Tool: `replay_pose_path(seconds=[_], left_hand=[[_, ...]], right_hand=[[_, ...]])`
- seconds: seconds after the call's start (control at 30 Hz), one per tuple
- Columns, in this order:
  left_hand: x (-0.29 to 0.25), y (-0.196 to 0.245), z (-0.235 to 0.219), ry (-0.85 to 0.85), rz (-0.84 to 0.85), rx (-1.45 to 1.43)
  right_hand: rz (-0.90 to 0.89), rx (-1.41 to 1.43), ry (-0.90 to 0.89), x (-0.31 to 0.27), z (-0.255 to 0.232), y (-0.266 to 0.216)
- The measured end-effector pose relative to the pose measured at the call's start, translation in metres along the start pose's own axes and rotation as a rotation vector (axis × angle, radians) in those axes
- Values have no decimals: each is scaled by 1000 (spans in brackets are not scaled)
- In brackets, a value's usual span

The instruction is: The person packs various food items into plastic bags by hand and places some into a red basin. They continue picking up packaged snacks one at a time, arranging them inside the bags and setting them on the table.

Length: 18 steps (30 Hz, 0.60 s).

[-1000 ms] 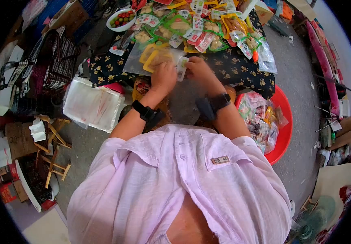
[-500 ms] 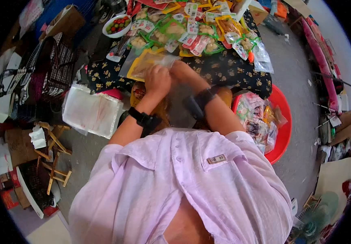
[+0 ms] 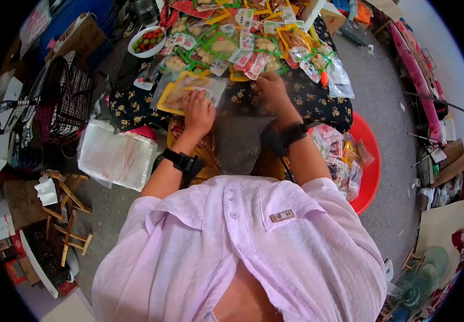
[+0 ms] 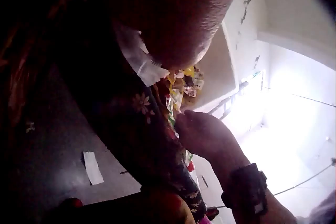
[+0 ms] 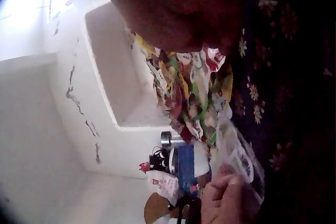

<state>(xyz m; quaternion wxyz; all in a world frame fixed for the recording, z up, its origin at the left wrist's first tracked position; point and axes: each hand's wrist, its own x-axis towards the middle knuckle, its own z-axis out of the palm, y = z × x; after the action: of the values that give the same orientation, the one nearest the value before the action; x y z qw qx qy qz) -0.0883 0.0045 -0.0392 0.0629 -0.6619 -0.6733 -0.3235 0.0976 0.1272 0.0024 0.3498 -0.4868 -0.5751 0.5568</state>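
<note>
My left hand (image 3: 198,114) lies over the near right part of a clear plastic bag (image 3: 217,88) at the table's front edge, its thumb and fingers pinching the plastic. Inside the bag, yellow-edged food packets (image 3: 174,97) show through. In the right wrist view, the left hand's fingers (image 5: 223,195) are at the edge of the crinkled bag. Farther right, my right hand (image 3: 274,91) reaches to the near side of a pile of packets, its loosely bent fingers close to a red-and-white packet (image 3: 256,65). Nothing shows in its grasp in the left wrist view.
Green- and yellow-edged packets (image 3: 224,45) cover the back of the flowered tablecloth (image 3: 237,102). A white bowl of small red and green fruit (image 3: 147,42) stands at the left. A red tub with packets (image 3: 369,172) sits low at the right, and a stack of clear bags (image 3: 116,155) at the left.
The two hands were together at the bag, with a white-labelled packet between them. The right hand has since moved away right to the pile, while the left stays on the bag.
</note>
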Motion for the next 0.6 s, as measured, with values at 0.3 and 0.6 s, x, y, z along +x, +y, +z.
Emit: replay_pose_path(seconds=[0.3, 0.6], left_hand=[[2, -1, 3, 39, -15, -58], [3, 3, -2, 2, -24, -10]], right_hand=[[-805, -939, 178, -3, 39, 21], [-1040, -1127, 424, 20, 34, 10]])
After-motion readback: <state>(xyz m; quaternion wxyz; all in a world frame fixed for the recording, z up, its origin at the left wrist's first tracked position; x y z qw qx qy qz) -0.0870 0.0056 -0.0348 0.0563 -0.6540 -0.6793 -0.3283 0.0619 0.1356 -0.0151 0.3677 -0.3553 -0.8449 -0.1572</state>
